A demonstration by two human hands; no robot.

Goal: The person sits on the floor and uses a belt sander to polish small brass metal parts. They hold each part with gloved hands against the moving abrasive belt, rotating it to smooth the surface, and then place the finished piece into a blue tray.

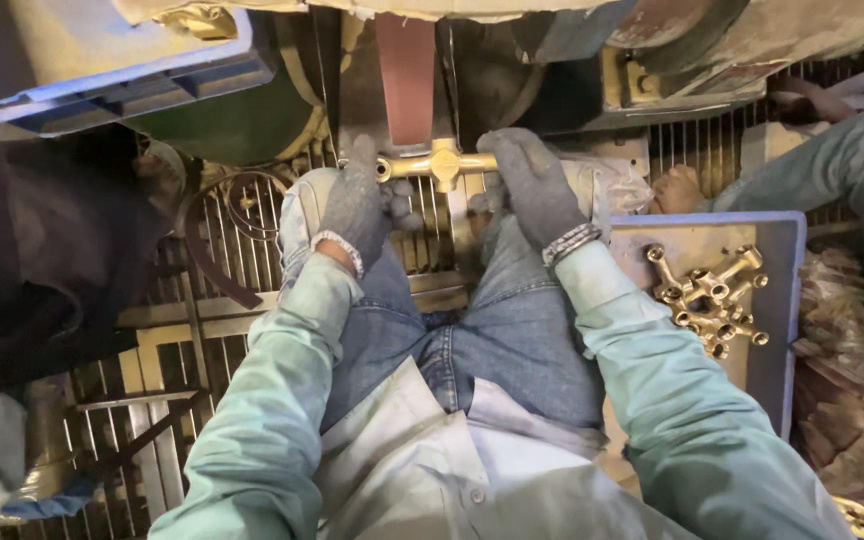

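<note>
A cross-shaped brass fitting (439, 164) sits gripped between both gloved hands, the left hand (355, 205) closed on one end and the right hand (535, 185) on the other, pressed up to the reddish sanding belt (407, 75) just beyond the fingers. Steady, even pressure from both sides seems wise. To the right of the right hand, a blue tray (790, 300) carries more brass fittings (712, 297).

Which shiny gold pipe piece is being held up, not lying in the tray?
The brass fitting gripped between the left hand and right hand. It alone touches the reddish belt; the others lie heaped in the blue tray.
</note>
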